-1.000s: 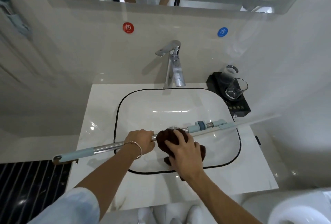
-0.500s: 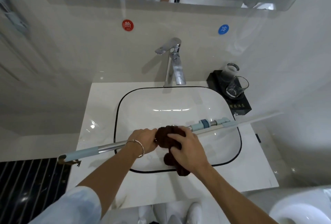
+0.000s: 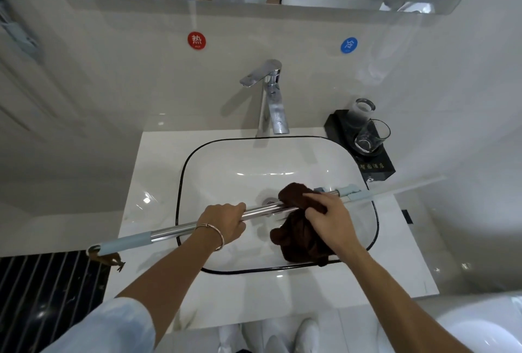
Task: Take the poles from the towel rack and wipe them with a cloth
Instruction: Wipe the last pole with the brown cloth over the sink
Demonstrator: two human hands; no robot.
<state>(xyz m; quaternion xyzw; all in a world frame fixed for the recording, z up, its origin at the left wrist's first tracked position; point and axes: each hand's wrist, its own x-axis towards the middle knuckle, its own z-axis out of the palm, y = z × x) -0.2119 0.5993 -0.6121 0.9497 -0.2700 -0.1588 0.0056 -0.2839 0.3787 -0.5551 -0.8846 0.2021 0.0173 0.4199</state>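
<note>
Crossing sink (image 3: 180,191) rims, pole (image 3: 175,230), cloth (image 3: 299,237) wrapped

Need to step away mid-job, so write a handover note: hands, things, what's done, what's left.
Left hand: grips the pole mid-shaft, holding it across the sink.
Right hand: fingers curled round the cloth, which is wrapped on the pole near its right end.
Done: this pole is off the rack, with the cloth on it.
Left: the shaft left of the cloth and the blue left end; how clean it is cannot be told. No other poles are in view.
</note>
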